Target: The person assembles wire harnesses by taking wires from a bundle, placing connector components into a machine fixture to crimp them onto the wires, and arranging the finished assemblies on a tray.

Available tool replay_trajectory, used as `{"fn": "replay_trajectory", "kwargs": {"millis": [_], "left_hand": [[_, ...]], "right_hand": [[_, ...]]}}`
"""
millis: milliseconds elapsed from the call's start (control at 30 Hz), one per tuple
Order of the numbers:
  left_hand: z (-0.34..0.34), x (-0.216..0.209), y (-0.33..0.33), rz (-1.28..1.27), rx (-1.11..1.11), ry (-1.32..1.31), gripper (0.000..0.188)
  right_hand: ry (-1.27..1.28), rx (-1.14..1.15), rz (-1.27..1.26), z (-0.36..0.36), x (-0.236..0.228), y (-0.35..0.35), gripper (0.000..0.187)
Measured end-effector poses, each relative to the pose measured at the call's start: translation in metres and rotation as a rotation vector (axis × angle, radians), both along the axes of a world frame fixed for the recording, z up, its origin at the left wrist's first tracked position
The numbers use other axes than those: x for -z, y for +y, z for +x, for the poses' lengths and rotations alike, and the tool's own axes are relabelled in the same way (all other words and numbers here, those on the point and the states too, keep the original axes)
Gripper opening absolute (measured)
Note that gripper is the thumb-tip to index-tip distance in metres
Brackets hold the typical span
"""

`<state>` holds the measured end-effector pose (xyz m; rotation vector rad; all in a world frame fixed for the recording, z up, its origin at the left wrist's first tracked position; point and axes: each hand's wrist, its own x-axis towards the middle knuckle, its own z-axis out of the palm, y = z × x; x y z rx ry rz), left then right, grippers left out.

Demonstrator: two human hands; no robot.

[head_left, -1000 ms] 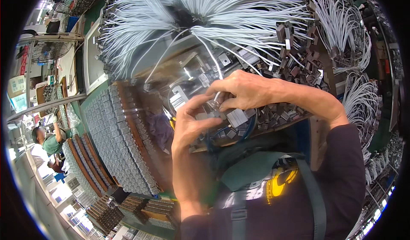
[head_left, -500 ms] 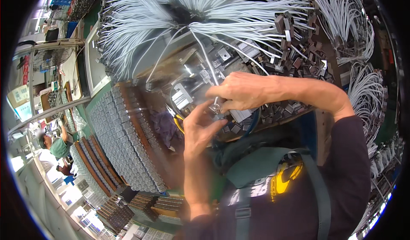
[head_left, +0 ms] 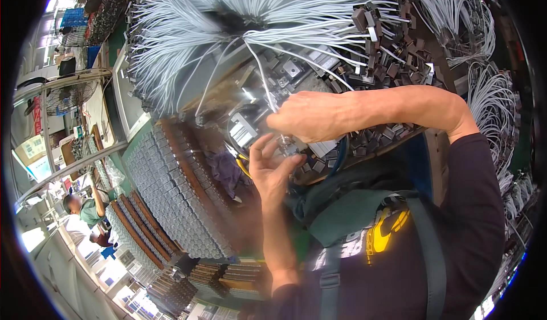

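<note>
My left hand (head_left: 270,169) is curled, with thumb and fingers around a small shiny metal part (head_left: 289,147). Just above it, my right hand (head_left: 316,117) is closed, knuckles up, its fingertips partly hidden. A white cable (head_left: 262,75) hangs from the bundle overhead and runs down to the right fingers; its lower end is hidden there. Behind both hands a metal fixture (head_left: 283,81) sits on the bench, with a pale ribbed block (head_left: 242,129) on its left side.
A dense fan of white cables (head_left: 319,7) hangs over the bench. Dark brown and metal blocks (head_left: 393,64) are heaped on the right. Stacked rows of grey parts (head_left: 176,189) stand on the left, near a purple cloth (head_left: 224,169). A co-worker in green (head_left: 91,210) is at far left.
My right hand has shifted slightly left and turned more knuckles-up, covering the cable's end. The left hand has moved slightly right and down. The whole view has shifted a little.
</note>
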<state>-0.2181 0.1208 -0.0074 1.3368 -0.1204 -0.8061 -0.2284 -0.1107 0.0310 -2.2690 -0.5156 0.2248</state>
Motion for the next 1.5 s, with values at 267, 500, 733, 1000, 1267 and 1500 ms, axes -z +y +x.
{"fn": "replay_trajectory", "kwargs": {"millis": [267, 500, 733, 1000, 1267, 1500], "left_hand": [[-0.004, 0.007, -0.004, -0.095, 0.006, 0.008, 0.041], [-0.009, 0.014, -0.021, -0.097, -0.047, -0.016, 0.043], [-0.017, 0.023, -0.028, -0.050, -0.115, -0.052, 0.045], [-0.018, 0.025, -0.032, -0.012, -0.137, -0.199, 0.042], [-0.009, 0.034, -0.040, -0.027, -0.222, 0.067, 0.028], [0.007, 0.006, -0.056, 0.132, -0.182, 0.207, 0.052]], "right_hand": [[0.507, 0.079, 0.464, 0.000, 0.004, -0.022, 0.016], [0.153, 0.147, 0.336, -0.010, 0.026, -0.019, 0.015], [0.100, 0.184, 0.353, -0.014, 0.030, -0.021, 0.018], [0.018, 0.207, 0.308, -0.016, 0.033, -0.020, 0.018], [0.138, 0.104, 0.168, -0.010, 0.030, -0.021, 0.041], [-0.044, 0.008, -0.082, 0.007, 0.033, -0.023, 0.050]]}}
